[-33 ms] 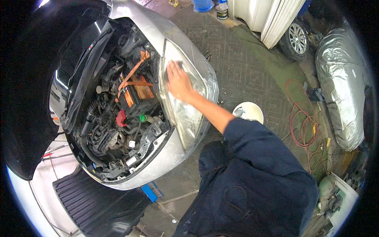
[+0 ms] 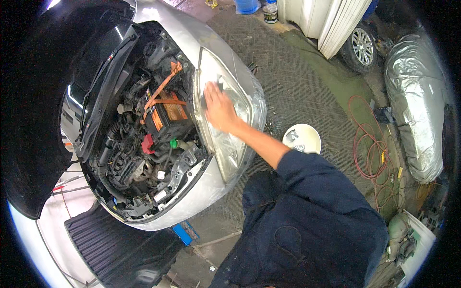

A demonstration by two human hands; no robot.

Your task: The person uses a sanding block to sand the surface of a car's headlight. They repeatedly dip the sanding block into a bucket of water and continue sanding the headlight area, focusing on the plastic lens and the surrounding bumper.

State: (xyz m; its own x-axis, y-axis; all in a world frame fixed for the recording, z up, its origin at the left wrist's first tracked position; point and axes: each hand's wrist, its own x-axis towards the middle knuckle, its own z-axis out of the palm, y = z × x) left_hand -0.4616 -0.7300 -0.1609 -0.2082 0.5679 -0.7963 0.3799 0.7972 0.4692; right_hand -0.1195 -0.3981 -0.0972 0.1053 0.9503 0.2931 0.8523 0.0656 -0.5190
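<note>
My right hand lies flat on the clear headlight of a silver car, fingers together and pointing away from me. Under its fingers, a small dark sheet that looks like sandpaper pokes out at the far side; the rest of it is covered by the hand. Hazy, whitish streaks mark the lens. My left hand is out of view.
Left of the headlight the engine bay is exposed, with a battery under an orange strap. A white bucket stands on the floor to the right. Beyond it lie a coiled red hose and a silver-covered object.
My right hand has slid a short way toward me along the headlight, with the dark sheet under it. My sleeve has shifted slightly, showing more of the bucket.
</note>
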